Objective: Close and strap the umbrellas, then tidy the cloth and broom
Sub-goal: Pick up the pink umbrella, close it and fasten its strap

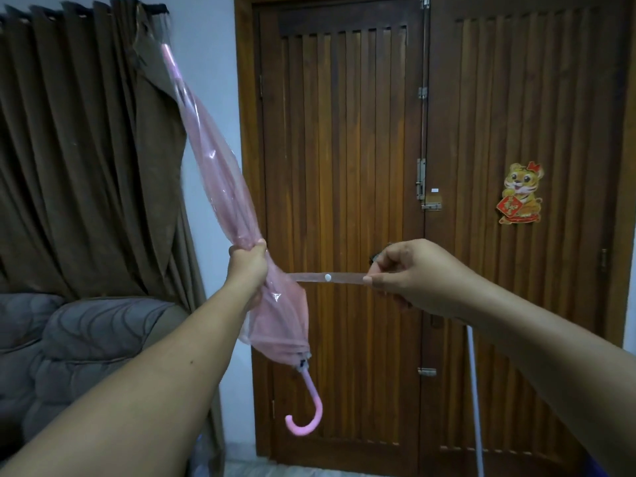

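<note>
Gripping the folded canopy, the left hand [248,261] has its fingers curled round the pink umbrella [220,187] at the gathered part above the loose hem. The umbrella is held tilted in the air, tip up toward the curtain [79,149], hooked pink handle [307,413] hanging low in front of the wooden door [344,166].

The right hand [411,273] pinches the free end of the strap [327,277] between thumb and fingers. The strap runs taut and level from the canopy to that hand, with a white snap button [327,277] near its middle.

On the right door leaf sits a tiger sticker [521,193] holding a red diamond with one gold character; the character is too small to read. A small white label [435,190] beside the latch is also unreadable.

A white pole [476,401] stands upright below the right forearm. A grey cushioned sofa [86,339] sits at lower left.
</note>
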